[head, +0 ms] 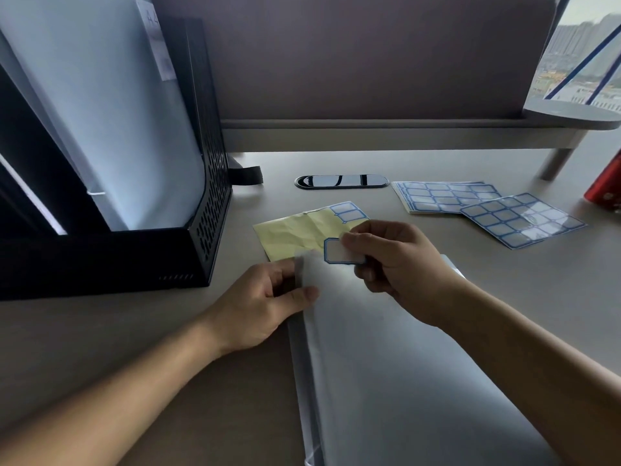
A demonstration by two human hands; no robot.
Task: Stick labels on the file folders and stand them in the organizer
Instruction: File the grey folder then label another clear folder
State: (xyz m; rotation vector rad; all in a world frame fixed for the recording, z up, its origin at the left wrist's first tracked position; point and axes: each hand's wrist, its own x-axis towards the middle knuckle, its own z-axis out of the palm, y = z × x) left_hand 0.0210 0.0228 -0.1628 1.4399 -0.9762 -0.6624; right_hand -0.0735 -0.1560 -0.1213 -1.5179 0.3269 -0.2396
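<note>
so, left to right. black organizer (201, 237) sits far left on the table (437, 163): rigid, perforated side wall, with one pale translucent folder (111, 129) already stood in it, label strip near its top edge. judging by that, at least one folder is done.

left hand (265, 307) pinches the top-left corner of the flat folder (386, 381), thumb on top, fingers under the spine edge. that folder is frosted, smooth plastic, slightly glossy, lying on the table and running toward the camera.

right hand (396, 264) pinches a peeled label (339, 252) by its right end: white rectangle, blue border, rounded corners, thin and floppy. it hovers at the folder's top edge; can't tell if it touches yet.

risks from here:
- label is held at one end only, so the free end can curl or land skewed.
- adhesive could catch the fingertips or fold on itself.
- slick plastic means the folder could slide if the left pinch loosens.
- pressing down all at once could trap a bubble or crease.

behind the hands: crumpled yellow backing sheet (299, 230), nearly stripped, two labels left at its corner. further right, a stack of full label sheets (443, 196) and a loose glossy sheet (521, 220) overlapping its edge.
</note>
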